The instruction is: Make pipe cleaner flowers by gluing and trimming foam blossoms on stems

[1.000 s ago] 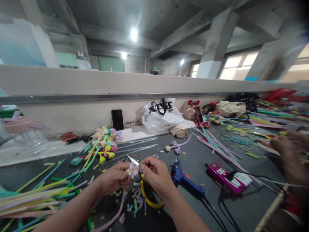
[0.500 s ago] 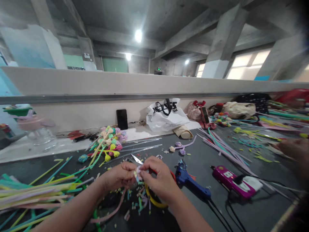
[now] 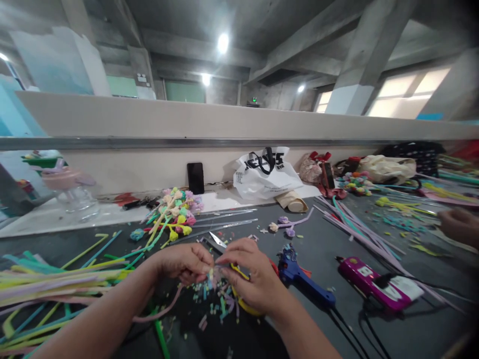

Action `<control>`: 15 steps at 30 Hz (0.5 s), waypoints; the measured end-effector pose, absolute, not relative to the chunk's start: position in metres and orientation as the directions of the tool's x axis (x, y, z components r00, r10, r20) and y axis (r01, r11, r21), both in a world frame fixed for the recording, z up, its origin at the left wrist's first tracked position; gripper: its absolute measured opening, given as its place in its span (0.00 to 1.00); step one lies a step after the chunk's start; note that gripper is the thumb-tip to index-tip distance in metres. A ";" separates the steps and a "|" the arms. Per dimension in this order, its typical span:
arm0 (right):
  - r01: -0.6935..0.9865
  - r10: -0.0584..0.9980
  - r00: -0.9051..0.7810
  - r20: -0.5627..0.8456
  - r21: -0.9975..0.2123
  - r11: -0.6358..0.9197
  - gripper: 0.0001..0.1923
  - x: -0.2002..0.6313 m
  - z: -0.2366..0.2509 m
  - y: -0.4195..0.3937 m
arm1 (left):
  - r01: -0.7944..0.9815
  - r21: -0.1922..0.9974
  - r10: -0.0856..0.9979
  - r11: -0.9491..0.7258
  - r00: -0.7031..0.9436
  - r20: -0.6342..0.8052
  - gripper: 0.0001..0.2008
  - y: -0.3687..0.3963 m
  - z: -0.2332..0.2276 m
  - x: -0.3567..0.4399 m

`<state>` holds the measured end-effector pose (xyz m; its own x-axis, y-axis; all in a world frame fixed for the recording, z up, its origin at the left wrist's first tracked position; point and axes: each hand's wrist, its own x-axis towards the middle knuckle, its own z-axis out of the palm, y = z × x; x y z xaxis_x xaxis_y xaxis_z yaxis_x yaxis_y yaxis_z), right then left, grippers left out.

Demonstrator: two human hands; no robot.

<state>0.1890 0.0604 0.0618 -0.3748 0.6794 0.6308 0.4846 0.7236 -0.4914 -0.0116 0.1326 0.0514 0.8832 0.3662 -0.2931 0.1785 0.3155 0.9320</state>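
My left hand [image 3: 187, 264] is closed, pinching a small pale fuzzy bundle [image 3: 211, 277] that looks like a pipe-cleaner bud. A pink pipe cleaner [image 3: 164, 313] trails below this hand; whether it joins the bundle is hidden. My right hand [image 3: 256, 279] meets it from the right, index finger and thumb closing at the bundle's edge, slightly blurred. Scissors lie under the right hand: the blade [image 3: 217, 240] points up-left and a yellow handle [image 3: 250, 308] shows below. Cut fuzzy scraps [image 3: 224, 301] litter the dark table beneath both hands.
Right of my hands lie a blue glue gun [image 3: 309, 285] and a magenta power strip [image 3: 377, 284] with black cables. Pipe cleaners [image 3: 41, 289] pile at left. Behind are finished fuzzy flowers [image 3: 177, 214], a phone [image 3: 195, 178] and a white bag [image 3: 265, 174]. Another person's hand [image 3: 458, 224] is far right.
My right index finger has lifted and stretched toward the left, and its grip looks looser. The left hand still pinches the bundle. The view has shifted slightly left.
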 end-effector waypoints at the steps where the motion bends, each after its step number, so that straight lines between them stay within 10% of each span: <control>1: 0.490 0.661 -0.409 0.629 -0.460 0.741 0.06 0.188 0.061 0.060 | 0.192 0.929 0.356 0.317 0.884 -0.304 0.13 0.133 0.051 -0.012; 15: 0.605 0.634 -0.575 0.516 -0.254 0.755 0.11 0.178 0.058 0.058 | 0.240 0.908 0.283 0.344 0.895 -0.344 0.14 0.127 0.045 -0.005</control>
<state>0.1783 0.0583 0.0582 -0.5753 0.6344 0.5163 0.6047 0.7549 -0.2538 -0.0051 0.1274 0.0445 0.8953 0.2832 -0.3439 0.2399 0.3440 0.9078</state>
